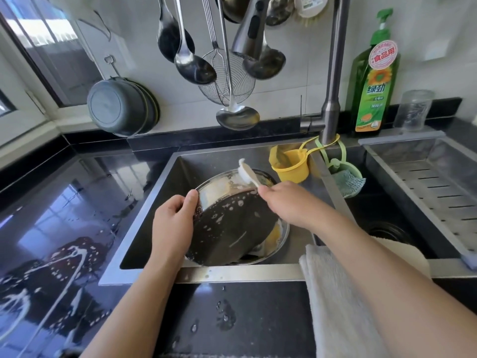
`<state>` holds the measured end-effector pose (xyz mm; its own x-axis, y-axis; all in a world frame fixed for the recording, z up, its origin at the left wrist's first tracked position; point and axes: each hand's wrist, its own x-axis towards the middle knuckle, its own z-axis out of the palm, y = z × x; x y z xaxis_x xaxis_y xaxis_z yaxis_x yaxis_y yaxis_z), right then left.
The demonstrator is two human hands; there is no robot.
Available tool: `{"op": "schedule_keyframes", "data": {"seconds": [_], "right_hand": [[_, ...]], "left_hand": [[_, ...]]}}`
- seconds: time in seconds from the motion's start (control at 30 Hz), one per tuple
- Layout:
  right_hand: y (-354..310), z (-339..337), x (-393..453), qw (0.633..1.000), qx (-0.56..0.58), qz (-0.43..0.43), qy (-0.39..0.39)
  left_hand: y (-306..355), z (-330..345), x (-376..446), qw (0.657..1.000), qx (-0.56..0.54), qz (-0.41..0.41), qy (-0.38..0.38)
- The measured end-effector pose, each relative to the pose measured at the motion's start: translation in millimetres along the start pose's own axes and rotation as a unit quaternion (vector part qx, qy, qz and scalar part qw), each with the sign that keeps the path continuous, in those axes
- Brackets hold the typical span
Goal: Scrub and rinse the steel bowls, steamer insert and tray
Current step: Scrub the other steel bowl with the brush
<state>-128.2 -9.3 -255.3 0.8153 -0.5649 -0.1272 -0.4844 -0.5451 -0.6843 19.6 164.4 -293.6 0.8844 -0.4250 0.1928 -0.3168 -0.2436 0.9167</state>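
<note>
- Where the glossy black stone counter wraps a white-tiled corner under a window, white suds streak its left side and droplets dot its front edge.
- Sunk into it, the rectangular steel sink holds the task's dishes.
- A round steel bowl, tilted and soap-flecked, sits over another steel piece.
- Left hand grips its rim.
- Right hand pinches a white scrubbing brush against the upper rim.
</note>
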Motion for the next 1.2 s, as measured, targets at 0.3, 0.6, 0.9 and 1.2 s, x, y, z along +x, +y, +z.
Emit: {"op": "schedule_keyframes", "data": {"seconds": [0.3,0.6,0.9,1.2], "right_hand": [[-14,29,-14,0.999,-0.027,-0.044,0.000],[29,9,17,0.989,0.009,0.147,0.009],[5,23,11,1.000,0.025,0.002,0.011],[18,13,14,0.996,0.027,0.077,0.019]], "left_hand": [[31,16,9,0.969,0.202,0.139,-0.016],[6,0,28,0.963,0.226,0.111,0.094],[-10,8,35,0.990,0.139,0.022,-0.010],[-8,1,39,0.995,0.057,-0.083,-0.026]]}}
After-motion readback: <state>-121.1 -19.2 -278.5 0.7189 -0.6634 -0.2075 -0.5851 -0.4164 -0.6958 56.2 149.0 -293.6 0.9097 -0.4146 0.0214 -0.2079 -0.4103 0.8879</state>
